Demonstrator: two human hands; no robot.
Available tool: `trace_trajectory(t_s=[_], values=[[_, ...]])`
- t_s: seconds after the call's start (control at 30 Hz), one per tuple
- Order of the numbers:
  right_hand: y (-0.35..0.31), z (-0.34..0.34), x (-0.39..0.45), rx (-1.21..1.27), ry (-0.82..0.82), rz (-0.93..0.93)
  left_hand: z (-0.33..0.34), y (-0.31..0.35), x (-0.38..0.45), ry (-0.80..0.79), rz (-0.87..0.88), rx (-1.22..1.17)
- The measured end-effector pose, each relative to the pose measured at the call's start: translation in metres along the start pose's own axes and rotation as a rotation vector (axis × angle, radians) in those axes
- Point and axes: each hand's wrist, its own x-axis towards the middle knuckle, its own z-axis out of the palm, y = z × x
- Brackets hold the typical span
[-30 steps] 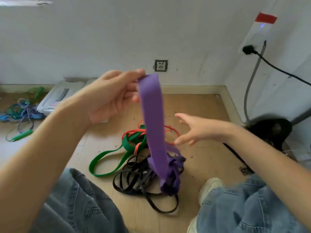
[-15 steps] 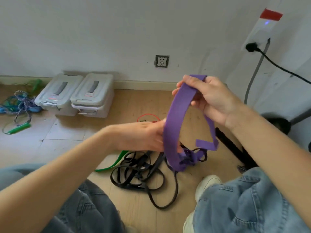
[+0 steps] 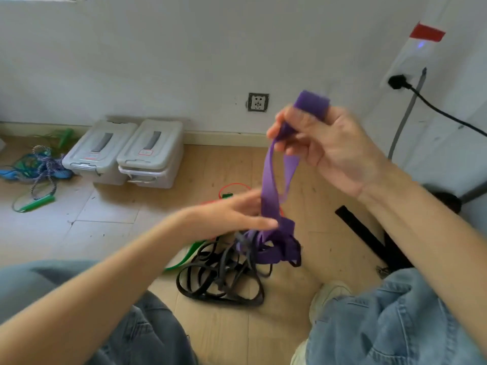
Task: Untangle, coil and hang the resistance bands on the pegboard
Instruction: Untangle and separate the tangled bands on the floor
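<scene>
A wide purple band (image 3: 269, 185) hangs from my right hand (image 3: 332, 148), which grips its folded top end at chest height. The band's lower part is knotted into a purple clump (image 3: 276, 246) just above the floor. My left hand (image 3: 237, 214) is beside the hanging strip, fingers stretched out and touching it low down. Under the clump lies a tangle of thin black bands (image 3: 221, 280), with a green band (image 3: 189, 256) and a red band (image 3: 232, 188) partly hidden behind my left hand. No pegboard is in view.
Two grey lidded boxes (image 3: 126, 151) stand against the wall. Tangled ropes with green handles (image 3: 37, 175) lie at far left. A black strap (image 3: 369, 238) lies on the floor at right. A black cable (image 3: 434, 106) runs from a wall plug. My knees frame the pile.
The purple band passed from my left hand to my right, which now holds it higher and folded. My left hand dropped to the strip's lower part. The clump lifted slightly.
</scene>
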Motion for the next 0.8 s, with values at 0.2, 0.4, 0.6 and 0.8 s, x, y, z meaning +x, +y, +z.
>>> trace_trajectory(t_s=[0.2,0.4,0.6,0.8], values=[[0.009,-0.028,-0.001,-0.204,0.002,0.281,-0.010,0.029,-0.001,0.352,0.045,-0.143],[0.052,0.006,-0.019,-0.545,-0.206,0.298,-0.020,0.063,-0.008,0.447,0.226,-0.555],[0.026,0.004,0.001,-0.182,0.114,0.154,-0.019,0.029,-0.022,0.216,0.003,0.089],[0.023,-0.007,0.005,-0.031,0.282,0.200,-0.024,0.037,-0.017,0.474,0.157,0.109]])
